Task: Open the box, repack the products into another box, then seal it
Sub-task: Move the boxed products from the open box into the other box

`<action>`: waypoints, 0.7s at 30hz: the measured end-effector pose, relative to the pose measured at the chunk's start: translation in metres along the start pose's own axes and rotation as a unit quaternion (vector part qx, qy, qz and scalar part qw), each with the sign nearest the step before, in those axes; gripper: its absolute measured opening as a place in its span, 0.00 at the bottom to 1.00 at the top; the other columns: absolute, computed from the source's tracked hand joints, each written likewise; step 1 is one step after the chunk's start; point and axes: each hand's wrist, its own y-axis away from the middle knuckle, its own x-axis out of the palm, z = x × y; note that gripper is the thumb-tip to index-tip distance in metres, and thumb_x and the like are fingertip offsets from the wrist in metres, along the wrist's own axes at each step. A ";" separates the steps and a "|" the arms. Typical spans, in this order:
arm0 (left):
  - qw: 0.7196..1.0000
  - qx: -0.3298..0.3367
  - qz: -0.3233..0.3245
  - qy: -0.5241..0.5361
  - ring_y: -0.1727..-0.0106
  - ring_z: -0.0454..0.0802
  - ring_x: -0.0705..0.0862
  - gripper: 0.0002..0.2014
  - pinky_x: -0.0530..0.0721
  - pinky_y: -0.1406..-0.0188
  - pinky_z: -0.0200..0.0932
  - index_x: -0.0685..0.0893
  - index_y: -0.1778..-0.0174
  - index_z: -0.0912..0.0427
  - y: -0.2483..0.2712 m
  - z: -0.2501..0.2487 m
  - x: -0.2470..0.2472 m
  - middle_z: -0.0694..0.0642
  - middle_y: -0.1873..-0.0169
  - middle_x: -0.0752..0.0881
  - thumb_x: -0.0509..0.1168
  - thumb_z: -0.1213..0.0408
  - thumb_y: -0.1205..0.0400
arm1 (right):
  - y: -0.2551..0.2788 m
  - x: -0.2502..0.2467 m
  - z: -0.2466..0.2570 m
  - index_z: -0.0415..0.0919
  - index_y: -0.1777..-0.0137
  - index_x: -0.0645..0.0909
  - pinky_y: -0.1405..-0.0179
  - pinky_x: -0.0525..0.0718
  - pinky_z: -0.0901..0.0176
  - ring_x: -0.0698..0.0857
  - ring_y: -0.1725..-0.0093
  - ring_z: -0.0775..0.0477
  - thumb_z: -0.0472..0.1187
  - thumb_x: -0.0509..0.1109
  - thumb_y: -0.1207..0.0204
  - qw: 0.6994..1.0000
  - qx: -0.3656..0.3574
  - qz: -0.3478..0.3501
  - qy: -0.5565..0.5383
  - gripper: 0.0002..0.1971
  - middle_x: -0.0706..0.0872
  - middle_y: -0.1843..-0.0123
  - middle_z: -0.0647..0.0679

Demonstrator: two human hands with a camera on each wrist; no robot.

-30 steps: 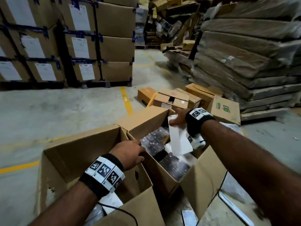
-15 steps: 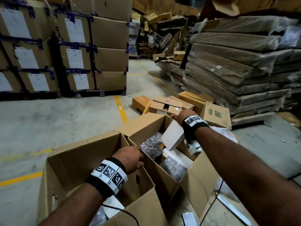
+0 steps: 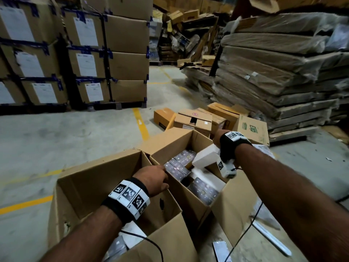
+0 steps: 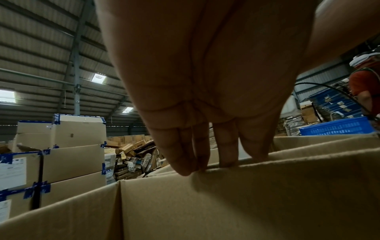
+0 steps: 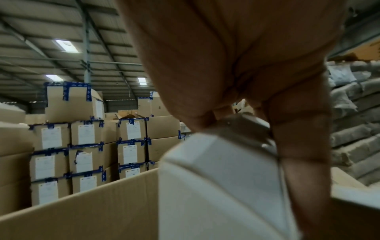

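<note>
Head view shows the right hand [image 3: 219, 136] gripping a white product box [image 3: 205, 157] from above, thumb on one side and fingers on the other. Its long axis tilts, the low end pointing toward the left hand [image 3: 153, 179]. It hangs directly below the right hand, over the open carton [image 3: 232, 210] of dark packs [image 3: 203, 190]. Left hand fingers [image 4: 226, 146], straight and close together, rest on the top edge of the nearer carton [image 3: 83, 186].
</note>
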 end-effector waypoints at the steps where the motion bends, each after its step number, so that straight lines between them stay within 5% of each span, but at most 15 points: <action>1: 1.000 0.002 -0.001 -0.002 0.33 0.56 0.79 0.20 0.79 0.35 0.54 0.81 0.30 0.53 0.000 0.000 0.000 0.56 0.30 0.75 0.57 0.50 0.14 | -0.001 0.003 -0.001 0.23 0.25 0.66 0.33 0.79 0.46 0.82 0.34 0.37 0.39 0.71 0.25 1.000 -0.009 0.011 -0.007 0.33 0.82 0.33 0.32; 4: 1.000 0.005 0.000 -0.008 0.33 0.57 0.79 0.21 0.79 0.34 0.53 0.81 0.30 0.54 0.000 0.000 0.001 0.56 0.29 0.74 0.56 0.49 0.14 | 0.001 0.007 -0.002 0.27 0.19 0.58 0.25 0.72 0.48 0.77 0.27 0.39 0.44 0.82 0.34 0.997 -0.011 0.031 0.064 0.49 0.75 0.25 0.31; 8: 1.000 0.007 -0.002 0.001 0.31 0.57 0.77 0.20 0.78 0.33 0.53 0.80 0.29 0.54 0.003 0.001 0.002 0.55 0.26 0.72 0.57 0.50 0.14 | 0.004 0.010 -0.003 0.31 0.25 0.71 0.40 0.77 0.54 0.77 0.29 0.36 0.40 0.75 0.26 0.995 -0.023 0.075 0.068 0.31 0.76 0.27 0.34; 11: 1.000 0.013 -0.004 0.003 0.30 0.57 0.77 0.20 0.77 0.32 0.53 0.80 0.29 0.54 0.004 0.001 0.002 0.55 0.25 0.71 0.57 0.51 0.14 | -0.026 0.021 -0.010 0.46 0.28 0.78 0.39 0.80 0.51 0.84 0.40 0.43 0.63 0.80 0.43 0.991 -0.023 0.089 0.093 0.43 0.84 0.33 0.45; 14: 1.000 0.012 -0.004 -0.004 0.31 0.57 0.78 0.20 0.77 0.32 0.53 0.80 0.29 0.54 0.003 0.000 0.001 0.55 0.26 0.72 0.56 0.51 0.14 | -0.006 0.010 -0.010 0.48 0.47 0.86 0.44 0.82 0.56 0.86 0.53 0.49 0.81 0.70 0.48 0.987 -0.053 0.117 0.100 0.40 0.89 0.51 0.51; 17: 1.000 0.011 -0.005 -0.004 0.32 0.56 0.78 0.20 0.78 0.33 0.54 0.80 0.29 0.53 0.003 -0.001 0.001 0.55 0.27 0.72 0.56 0.50 0.14 | 0.019 0.001 -0.010 0.48 0.53 0.88 0.45 0.83 0.56 0.88 0.54 0.50 0.78 0.76 0.54 0.978 -0.065 0.157 0.117 0.38 0.90 0.57 0.52; 21: 1.000 0.013 -0.007 0.005 0.32 0.55 0.78 0.20 0.79 0.34 0.54 0.81 0.30 0.52 0.002 0.001 0.002 0.55 0.28 0.73 0.57 0.50 0.14 | 0.025 0.002 -0.012 0.47 0.48 0.86 0.52 0.85 0.57 0.87 0.57 0.49 0.74 0.71 0.44 0.978 -0.084 0.106 0.161 0.34 0.89 0.58 0.50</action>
